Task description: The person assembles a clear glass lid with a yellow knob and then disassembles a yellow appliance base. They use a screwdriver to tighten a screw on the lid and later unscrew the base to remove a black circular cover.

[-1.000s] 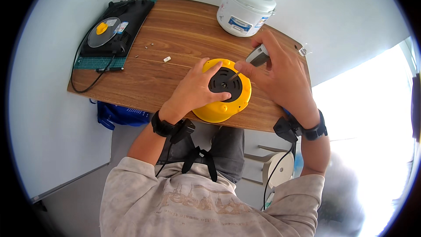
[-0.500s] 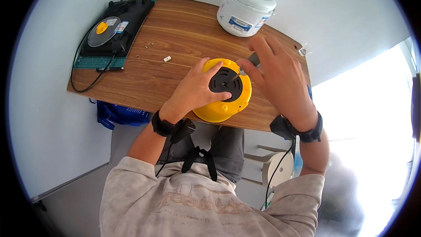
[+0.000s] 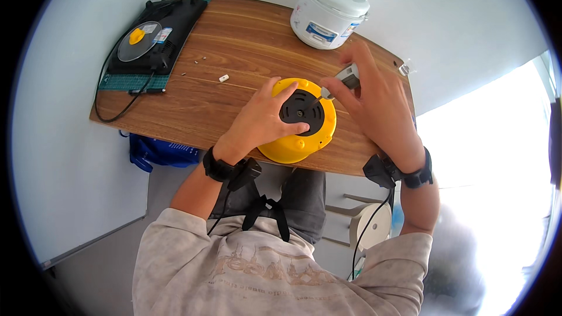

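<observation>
A round yellow housing (image 3: 285, 151) with a slotted black disc (image 3: 312, 120) in its middle lies near the table's front edge. My left hand (image 3: 256, 118) grips its left side, the thumb and a finger resting on the disc. In my right hand (image 3: 379, 105) is a screwdriver with a grey handle (image 3: 347, 76), held between thumb and fingers. Its shaft slants down and left to the disc, ending close to the centre screw; whether the tip touches it I cannot tell.
A white rice cooker (image 3: 328, 14) stands at the back right of the wooden table (image 3: 234, 35). At the left, a black appliance (image 3: 170, 23) with a cable lies on a green cutting mat (image 3: 132, 83), a clear disc (image 3: 139, 50) on top. Small loose parts and a white piece (image 3: 223, 78) lie between.
My right hand has shifted slightly right and its grip has turned, so more of the screwdriver handle shows. My left hand and the yellow housing have stayed put.
</observation>
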A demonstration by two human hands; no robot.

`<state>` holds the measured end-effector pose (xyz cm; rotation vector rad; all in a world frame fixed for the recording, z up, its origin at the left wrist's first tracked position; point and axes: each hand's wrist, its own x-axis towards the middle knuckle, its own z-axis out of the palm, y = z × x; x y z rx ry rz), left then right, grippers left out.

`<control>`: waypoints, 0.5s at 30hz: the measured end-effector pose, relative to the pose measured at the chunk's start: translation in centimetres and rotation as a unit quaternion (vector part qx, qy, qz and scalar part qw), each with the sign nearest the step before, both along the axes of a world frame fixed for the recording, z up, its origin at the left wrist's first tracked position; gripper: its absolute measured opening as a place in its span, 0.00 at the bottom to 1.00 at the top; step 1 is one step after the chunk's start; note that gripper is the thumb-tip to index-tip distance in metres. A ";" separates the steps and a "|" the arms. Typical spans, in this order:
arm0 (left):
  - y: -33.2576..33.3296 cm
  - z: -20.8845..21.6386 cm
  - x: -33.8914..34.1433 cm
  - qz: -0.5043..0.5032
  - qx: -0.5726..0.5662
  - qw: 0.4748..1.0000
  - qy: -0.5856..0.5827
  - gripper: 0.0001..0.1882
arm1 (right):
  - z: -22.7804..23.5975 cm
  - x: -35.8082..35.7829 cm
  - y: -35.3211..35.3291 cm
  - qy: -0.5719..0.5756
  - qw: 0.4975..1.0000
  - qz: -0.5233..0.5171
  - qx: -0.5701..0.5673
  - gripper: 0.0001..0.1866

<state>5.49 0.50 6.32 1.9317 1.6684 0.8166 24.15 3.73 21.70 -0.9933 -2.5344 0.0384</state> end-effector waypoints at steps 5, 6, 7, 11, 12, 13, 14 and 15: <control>0.1 0.1 0.0 -0.001 -0.004 1.000 0.000 0.51 | 0.0 0.4 0.5 0.069 0.992 0.032 -0.101 0.22; 0.1 0.2 0.1 -0.001 -0.006 1.000 -0.002 0.51 | -0.2 0.6 0.7 0.067 0.992 0.047 -0.097 0.22; 0.0 0.3 0.1 0.000 -0.008 1.000 -0.003 0.51 | -0.1 0.6 0.7 0.072 0.990 0.045 -0.113 0.22; 0.1 -0.1 -0.1 0.002 0.010 1.000 -0.002 0.50 | 0.7 0.1 -0.2 0.047 0.992 -0.016 -0.114 0.21; 0.0 -0.1 -0.1 0.002 0.010 1.000 -0.005 0.50 | 0.8 0.0 -0.4 0.030 0.994 -0.044 -0.097 0.20; 0.0 0.0 -0.1 0.000 0.012 1.000 -0.010 0.50 | 0.7 0.0 -0.4 0.045 0.994 -0.031 -0.096 0.20; 0.0 0.1 -0.1 -0.002 0.013 1.000 -0.015 0.50 | 0.4 0.1 -0.4 0.059 0.994 -0.017 -0.095 0.19; 0.0 0.2 0.0 -0.002 0.007 1.000 -0.016 0.50 | 0.3 0.2 -0.4 0.074 0.993 -0.003 -0.094 0.18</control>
